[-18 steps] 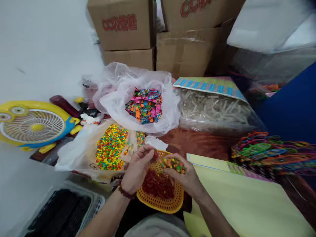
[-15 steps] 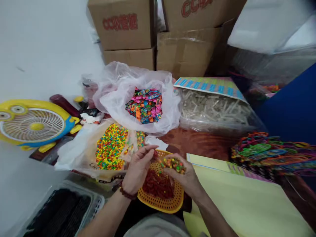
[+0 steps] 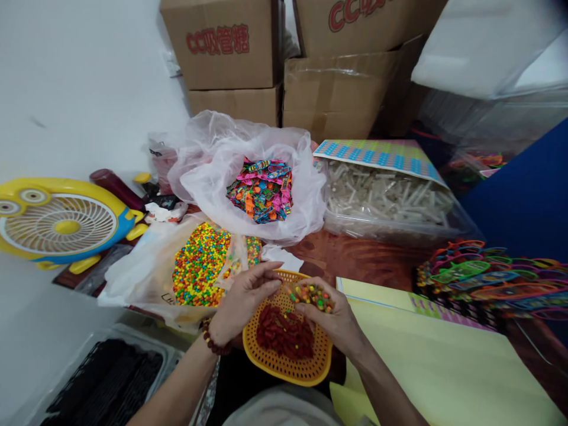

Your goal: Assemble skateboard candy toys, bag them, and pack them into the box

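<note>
Ylw basket (image 3: 288, 374): low ctr, under both hands. L hand (image 3: 239, 299) over its L rim, thumb & index slightly apart. R hand (image 3: 341, 324) over R rim, curled tight. Red pcs (image 3: 284, 336) heaped in basket. Multicol. bits (image 3: 317, 299) in R hand's grasp.

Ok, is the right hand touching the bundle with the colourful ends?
Touching. The head view shows the right hand curled around the bundle, its colourful ends showing between thumb and fingers.
</note>
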A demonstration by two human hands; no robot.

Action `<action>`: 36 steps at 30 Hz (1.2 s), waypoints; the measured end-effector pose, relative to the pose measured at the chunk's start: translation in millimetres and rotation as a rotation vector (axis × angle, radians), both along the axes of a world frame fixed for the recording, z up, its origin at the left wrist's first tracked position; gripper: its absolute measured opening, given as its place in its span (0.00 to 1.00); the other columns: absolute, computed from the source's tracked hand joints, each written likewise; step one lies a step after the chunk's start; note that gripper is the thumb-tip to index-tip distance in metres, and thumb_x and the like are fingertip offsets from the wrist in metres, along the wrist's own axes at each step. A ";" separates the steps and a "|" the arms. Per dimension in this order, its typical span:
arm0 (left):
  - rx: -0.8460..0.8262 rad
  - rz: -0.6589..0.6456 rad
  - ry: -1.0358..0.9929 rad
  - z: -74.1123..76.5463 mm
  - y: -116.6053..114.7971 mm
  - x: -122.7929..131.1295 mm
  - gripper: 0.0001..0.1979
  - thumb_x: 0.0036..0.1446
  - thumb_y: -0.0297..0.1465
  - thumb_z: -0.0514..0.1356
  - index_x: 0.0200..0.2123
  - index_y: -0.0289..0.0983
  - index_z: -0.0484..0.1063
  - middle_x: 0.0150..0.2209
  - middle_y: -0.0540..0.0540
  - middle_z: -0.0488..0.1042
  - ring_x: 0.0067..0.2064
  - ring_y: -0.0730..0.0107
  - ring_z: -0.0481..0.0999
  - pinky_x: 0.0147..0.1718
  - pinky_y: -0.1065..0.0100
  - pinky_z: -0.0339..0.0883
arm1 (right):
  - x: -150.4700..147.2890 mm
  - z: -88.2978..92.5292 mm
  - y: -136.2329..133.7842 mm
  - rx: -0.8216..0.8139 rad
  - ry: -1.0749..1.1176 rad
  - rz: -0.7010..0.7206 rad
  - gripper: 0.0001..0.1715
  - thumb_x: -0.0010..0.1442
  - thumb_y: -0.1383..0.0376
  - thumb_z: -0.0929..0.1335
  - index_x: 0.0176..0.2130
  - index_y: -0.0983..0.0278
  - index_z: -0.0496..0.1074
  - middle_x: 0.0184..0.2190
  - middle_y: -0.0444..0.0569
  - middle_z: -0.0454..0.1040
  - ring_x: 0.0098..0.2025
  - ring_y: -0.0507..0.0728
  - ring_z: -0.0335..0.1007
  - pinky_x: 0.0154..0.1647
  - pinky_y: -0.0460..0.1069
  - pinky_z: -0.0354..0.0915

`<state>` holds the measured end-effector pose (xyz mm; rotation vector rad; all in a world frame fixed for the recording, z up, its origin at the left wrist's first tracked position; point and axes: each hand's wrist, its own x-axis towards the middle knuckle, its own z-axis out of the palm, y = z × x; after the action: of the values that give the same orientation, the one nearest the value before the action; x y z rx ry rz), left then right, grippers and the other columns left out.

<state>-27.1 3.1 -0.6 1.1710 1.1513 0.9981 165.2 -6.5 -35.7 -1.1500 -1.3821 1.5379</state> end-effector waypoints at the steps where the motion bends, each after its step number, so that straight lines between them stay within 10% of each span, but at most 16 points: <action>1: -0.014 -0.011 -0.015 0.6 0.5 0.6 0.13 0.52 0.33 0.64 0.41 0.36 0.72 0.32 0.50 0.74 0.31 0.76 0.71 0.30 0.75 0.65 | 0.1 1.0 0.0 0.010 -0.002 0.004 0.16 0.52 0.61 0.72 0.41 0.61 0.68 0.27 0.39 0.68 0.22 0.46 0.60 0.24 0.42 0.59; 6: -0.016 -0.092 0.063 2.5 2.1 2.4 0.09 0.53 0.35 0.62 0.30 0.34 0.72 0.21 0.52 0.71 0.23 0.76 0.69 0.25 0.74 0.64 | -0.6 4.7 -0.3 0.038 -0.020 0.019 0.14 0.53 0.62 0.71 0.41 0.61 0.69 0.30 0.41 0.69 0.30 0.49 0.64 0.31 0.43 0.61; 21: 0.428 -0.251 0.653 12.9 3.7 -3.7 0.10 0.61 0.26 0.53 0.34 0.36 0.75 0.33 0.47 0.73 0.37 0.72 0.70 0.37 0.71 0.60 | -5.9 -2.4 -4.9 0.013 0.010 -0.049 0.16 0.48 0.64 0.72 0.39 0.62 0.71 0.28 0.41 0.71 0.28 0.50 0.67 0.30 0.44 0.63; 28: 0.453 -0.370 0.682 16.9 8.4 -6.0 0.10 0.61 0.26 0.53 0.33 0.36 0.74 0.31 0.48 0.72 0.35 0.72 0.70 0.35 0.72 0.60 | -12.4 -5.9 -7.1 -0.136 0.120 -0.029 0.18 0.48 0.61 0.72 0.39 0.62 0.68 0.22 0.41 0.71 0.18 0.48 0.62 0.16 0.42 0.57; 36: 0.421 -0.199 0.667 2.6 0.4 -0.5 0.11 0.62 0.27 0.51 0.32 0.37 0.72 0.30 0.49 0.71 0.33 0.72 0.69 0.33 0.72 0.59 | -18.5 -3.8 -5.4 -0.178 0.155 -0.049 0.18 0.48 0.60 0.72 0.39 0.63 0.68 0.19 0.40 0.70 0.13 0.46 0.56 0.13 0.41 0.53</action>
<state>-27.6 3.6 1.9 2.0162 1.3274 0.7254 146.7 -11.9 -39.4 -1.1349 -1.1249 1.7041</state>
